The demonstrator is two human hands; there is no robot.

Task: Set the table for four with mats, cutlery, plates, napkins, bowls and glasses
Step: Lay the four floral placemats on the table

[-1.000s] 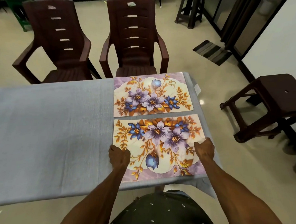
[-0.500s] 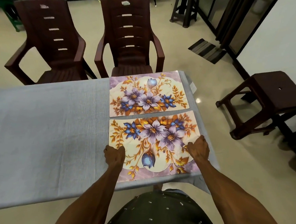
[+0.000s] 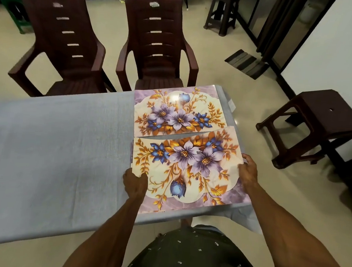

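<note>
Two floral place mats lie at the right end of the grey-clothed table (image 3: 55,145). The far mat (image 3: 176,112) lies flat in front of a chair. The near mat (image 3: 189,165) is raised and bowed, and its far edge overlaps the far mat. My left hand (image 3: 135,184) pinches its left edge with the thumb on top. My right hand (image 3: 248,174) grips its right edge. A purple sliver of another mat (image 3: 131,153) shows beneath, at the left.
Two dark brown plastic chairs (image 3: 158,48) (image 3: 62,48) stand at the table's far side. A brown stool (image 3: 326,121) stands on the floor to the right, another stool (image 3: 223,11) farther back. A striped doormat (image 3: 246,63) lies by the doorway.
Both hands went from resting on the near mat to gripping its side edges. The mat has come up off the table and its far edge now overlaps the far mat.
</note>
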